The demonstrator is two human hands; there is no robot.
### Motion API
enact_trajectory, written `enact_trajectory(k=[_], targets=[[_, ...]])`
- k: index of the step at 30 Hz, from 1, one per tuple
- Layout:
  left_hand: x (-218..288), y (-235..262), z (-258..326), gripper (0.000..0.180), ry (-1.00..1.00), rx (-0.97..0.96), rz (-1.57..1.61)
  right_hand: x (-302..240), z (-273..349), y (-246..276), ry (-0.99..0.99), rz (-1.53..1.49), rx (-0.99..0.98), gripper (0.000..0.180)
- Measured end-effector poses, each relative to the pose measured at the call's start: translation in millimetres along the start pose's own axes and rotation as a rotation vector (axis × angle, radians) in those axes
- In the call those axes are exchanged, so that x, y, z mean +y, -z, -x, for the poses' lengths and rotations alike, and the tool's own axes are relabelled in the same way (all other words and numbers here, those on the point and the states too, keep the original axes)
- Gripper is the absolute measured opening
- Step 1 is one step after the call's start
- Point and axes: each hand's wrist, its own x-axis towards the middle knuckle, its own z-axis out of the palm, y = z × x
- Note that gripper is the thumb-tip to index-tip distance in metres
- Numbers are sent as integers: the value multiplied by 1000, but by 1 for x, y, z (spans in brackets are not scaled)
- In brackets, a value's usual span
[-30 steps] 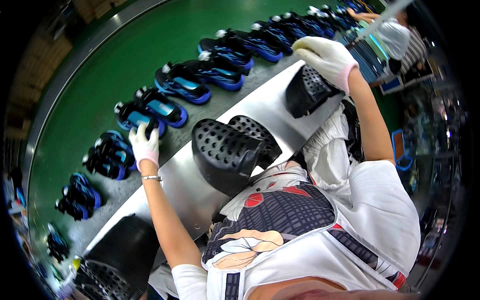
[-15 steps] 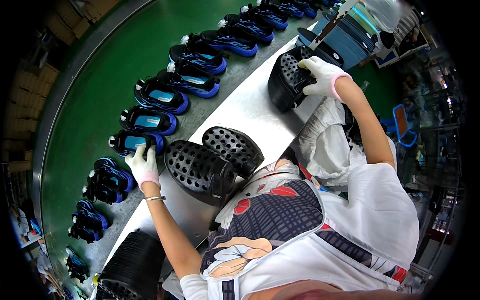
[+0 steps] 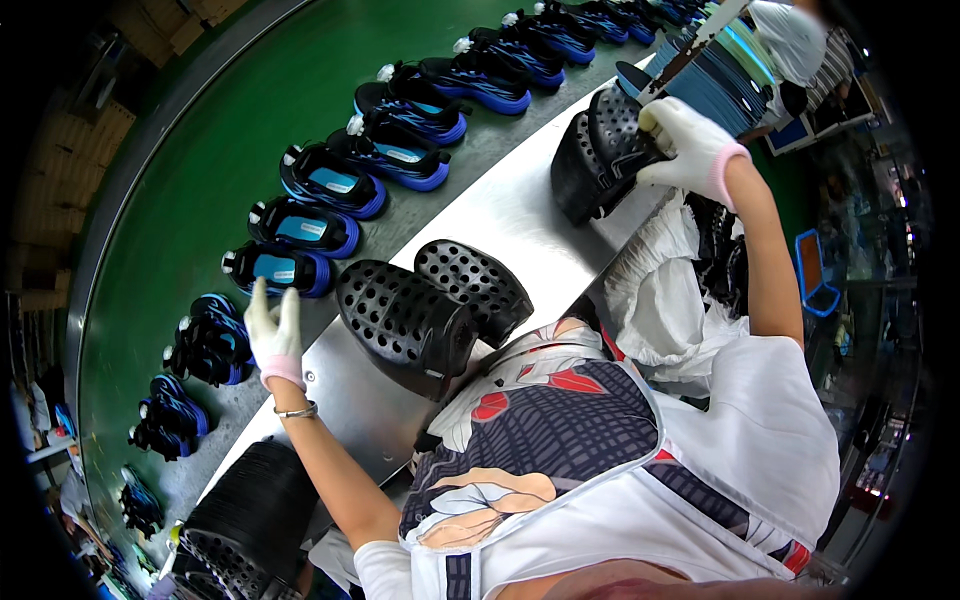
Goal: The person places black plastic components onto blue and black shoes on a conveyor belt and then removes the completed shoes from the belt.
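Observation:
My right hand [image 3: 685, 145], in a white glove with a pink cuff, is closed on the edge of a black perforated plastic toe-shaped shell [image 3: 618, 125]. That shell is tipped up against a stack of similar shells [image 3: 577, 172] on the metal ledge. My left hand [image 3: 272, 335], gloved the same way, holds nothing and has its fingers apart. It hovers just short of a black and blue sneaker [image 3: 275, 268] with a light-blue insole. Between my hands, two more groups of nested black shells, one [image 3: 395, 315] and another [image 3: 470, 285], rest on the ledge close to my apron.
A row of sneakers [image 3: 405, 155] follows the curved green conveyor [image 3: 180, 200]. On the metal ledge [image 3: 500, 215], a long stack of black shells [image 3: 250, 510] lies at lower left. Blue insole-shaped sheets [image 3: 690, 85] stand beyond a metal bar [image 3: 695, 45]. White cloth [image 3: 650, 290] hangs at right.
My right hand has tilted the black shell up from its stack. My left hand has drawn back slightly from the sneaker, its fingers now apart. The view has shifted a little.

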Motion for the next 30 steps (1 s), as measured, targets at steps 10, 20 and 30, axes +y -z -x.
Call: enact_trajectory(k=[10, 20, 30], targets=[[98, 49, 3, 54, -190, -448, 1216, -196, -49, 5, 810, -356, 29, 60], [79, 71, 26, 28, 0, 14, 1674, -320, -57, -21, 956, -356, -295, 46], [63, 44, 8, 20, 19, 416, 1667, -348, -63, -49, 902, -210, -290, 45]])
